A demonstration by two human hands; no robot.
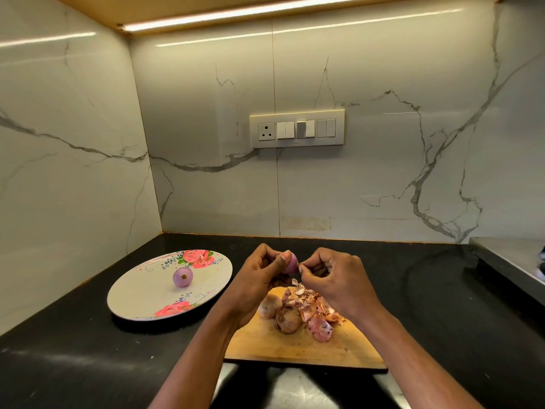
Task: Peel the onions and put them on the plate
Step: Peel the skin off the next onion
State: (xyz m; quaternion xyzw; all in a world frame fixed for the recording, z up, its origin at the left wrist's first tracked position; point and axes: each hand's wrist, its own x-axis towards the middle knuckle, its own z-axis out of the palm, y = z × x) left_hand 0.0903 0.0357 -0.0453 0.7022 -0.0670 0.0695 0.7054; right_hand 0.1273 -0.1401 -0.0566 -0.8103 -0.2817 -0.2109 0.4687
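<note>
Peeling away here, mid-task: the left hand (259, 273) has its fingers and thumb curled round a small purple onion (291, 265), lifted above the far edge of the wooden cutting board (295, 343), and the right hand (330, 278) pinches at the onion's side with fingertips drawn tight together, apparently nipping a last shred of skin, though the shred itself is too small to make out. That onion looks all but bare, glossy purple showing between the fingers.

Score so far, as I read it: one peeled onion (182, 277) already sits alone near the middle of the floral plate (132, 302), off to the left on the black counter (73, 364). The one in hand would be number two. Left to do: two unpeeled onions (280, 312), papery brown skins on, touching one another on the board. So I judge it roughly halfway.

Beside those two, to their right, a heap of onion skins (315, 308) lies on the board. The plate holds nothing but that single onion.
</note>
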